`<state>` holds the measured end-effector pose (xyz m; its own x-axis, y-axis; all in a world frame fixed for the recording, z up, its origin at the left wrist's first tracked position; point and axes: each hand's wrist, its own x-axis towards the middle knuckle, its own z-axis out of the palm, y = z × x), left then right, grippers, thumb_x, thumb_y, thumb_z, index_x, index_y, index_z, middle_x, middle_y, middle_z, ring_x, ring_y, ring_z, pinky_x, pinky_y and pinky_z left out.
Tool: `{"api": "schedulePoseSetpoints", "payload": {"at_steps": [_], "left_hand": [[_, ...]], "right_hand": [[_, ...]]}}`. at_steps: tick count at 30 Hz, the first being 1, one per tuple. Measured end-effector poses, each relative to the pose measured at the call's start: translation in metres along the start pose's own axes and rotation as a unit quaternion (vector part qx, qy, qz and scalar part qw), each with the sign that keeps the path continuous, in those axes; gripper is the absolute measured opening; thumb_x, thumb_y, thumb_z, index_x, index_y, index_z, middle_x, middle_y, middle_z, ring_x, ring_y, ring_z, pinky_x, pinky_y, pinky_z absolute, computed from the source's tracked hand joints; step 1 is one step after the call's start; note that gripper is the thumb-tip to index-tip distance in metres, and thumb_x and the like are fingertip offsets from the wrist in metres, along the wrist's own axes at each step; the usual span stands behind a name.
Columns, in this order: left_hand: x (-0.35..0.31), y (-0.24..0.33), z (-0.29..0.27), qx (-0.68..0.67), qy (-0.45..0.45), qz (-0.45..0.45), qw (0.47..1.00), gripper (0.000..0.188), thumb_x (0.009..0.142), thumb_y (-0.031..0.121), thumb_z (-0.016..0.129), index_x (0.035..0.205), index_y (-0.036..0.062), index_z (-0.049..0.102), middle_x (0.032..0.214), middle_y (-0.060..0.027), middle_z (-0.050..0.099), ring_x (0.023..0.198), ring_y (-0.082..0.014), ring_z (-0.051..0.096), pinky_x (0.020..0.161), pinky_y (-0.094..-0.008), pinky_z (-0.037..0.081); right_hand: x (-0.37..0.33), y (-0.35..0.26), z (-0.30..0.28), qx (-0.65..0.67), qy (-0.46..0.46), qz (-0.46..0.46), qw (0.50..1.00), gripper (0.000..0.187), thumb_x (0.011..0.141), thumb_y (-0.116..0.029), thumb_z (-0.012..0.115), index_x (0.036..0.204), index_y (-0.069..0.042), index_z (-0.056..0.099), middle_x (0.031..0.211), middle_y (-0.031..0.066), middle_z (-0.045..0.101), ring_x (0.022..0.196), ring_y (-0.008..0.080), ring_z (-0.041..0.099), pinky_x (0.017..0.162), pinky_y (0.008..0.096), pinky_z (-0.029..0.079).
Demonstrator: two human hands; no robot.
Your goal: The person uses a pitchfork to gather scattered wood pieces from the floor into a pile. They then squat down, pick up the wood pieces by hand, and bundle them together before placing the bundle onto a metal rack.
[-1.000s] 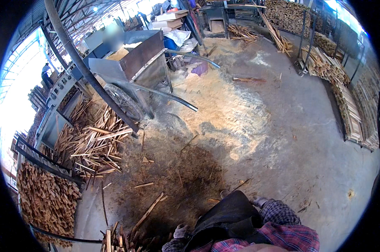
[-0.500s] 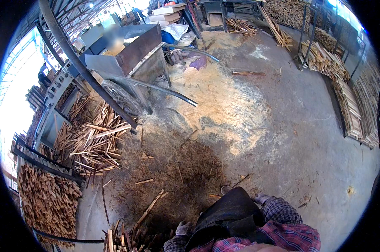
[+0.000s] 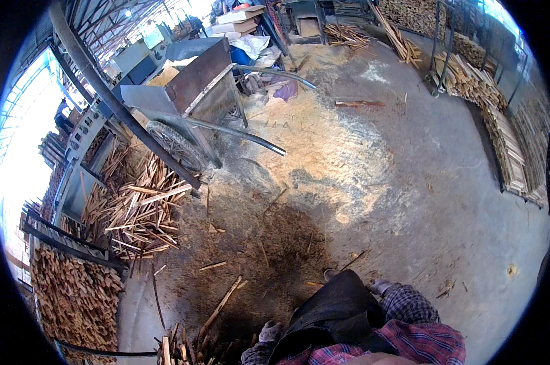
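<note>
My left hand (image 3: 271, 331), in a pale glove, hangs beside the dark apron (image 3: 339, 298) at my front. Closest to it are the loose wood strips (image 3: 179, 348) at the lower edge. On the apron's other side is my right hand (image 3: 381, 286), gloved too, below a checked sleeve (image 3: 410, 302). No object shows in either hand. Both are small and partly turned away, so how their fingers lie is unclear. The tip of a shoe (image 3: 330, 274) shows past the apron, near a thin stick (image 3: 354, 260) on the floor.
A metal cart (image 3: 205, 82) with a spoked wheel (image 3: 176, 146) and long handles stands ahead left, behind a slanting pole (image 3: 114, 97). Scattered wood strips (image 3: 144, 210) and a stacked bundle (image 3: 74, 292) lie left. Sawdust (image 3: 323, 146) covers the middle floor. Racked timber (image 3: 503, 149) lines the right.
The floor, the left wood pile and the stacked bundle have shifted slightly right in the picture. Both hands stay beside the apron, the left one a little further right in view.
</note>
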<state>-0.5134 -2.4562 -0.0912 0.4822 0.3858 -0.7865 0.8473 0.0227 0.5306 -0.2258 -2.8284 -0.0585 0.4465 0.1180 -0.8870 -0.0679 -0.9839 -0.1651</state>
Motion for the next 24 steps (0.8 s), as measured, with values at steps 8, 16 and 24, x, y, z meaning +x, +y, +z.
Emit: {"api": "schedulePoseSetpoints", "payload": {"at_steps": [8,16,24], "left_hand": [[-0.024,0.026,-0.001,-0.098,0.025,-0.02,0.995,0.028,0.085,0.024,0.05,0.107,0.0079,0.051,0.1,-0.0092,0.058,0.088,-0.026,0.055,0.079,-0.0329,0.043],[-0.043,0.045,0.0,-0.074,0.045,-0.014,0.996,0.031,0.085,0.011,0.052,0.115,0.0095,0.043,0.093,-0.0088,0.057,0.082,-0.023,0.055,0.073,-0.0336,0.045],[-0.027,0.021,-0.004,-0.186,-0.003,-0.008,0.983,0.034,0.083,0.015,0.059,0.114,0.0085,0.046,0.086,-0.007,0.06,0.077,-0.0201,0.057,0.067,-0.0322,0.046]], "right_hand": [[0.03,0.016,0.021,-0.011,0.042,-0.04,0.998,0.064,0.08,-0.055,0.044,0.13,-0.015,0.038,0.131,0.0163,0.04,0.119,0.0316,0.04,0.098,0.0398,0.032],[0.009,-0.009,0.008,0.008,0.014,-0.008,1.0,0.065,0.079,-0.054,0.047,0.129,-0.014,0.038,0.13,0.0166,0.041,0.118,0.0312,0.041,0.097,0.0391,0.033],[0.012,-0.003,0.011,-0.005,0.03,-0.023,0.999,0.068,0.077,-0.057,0.046,0.127,-0.012,0.042,0.128,0.0185,0.043,0.117,0.0326,0.042,0.097,0.0387,0.034]]}}
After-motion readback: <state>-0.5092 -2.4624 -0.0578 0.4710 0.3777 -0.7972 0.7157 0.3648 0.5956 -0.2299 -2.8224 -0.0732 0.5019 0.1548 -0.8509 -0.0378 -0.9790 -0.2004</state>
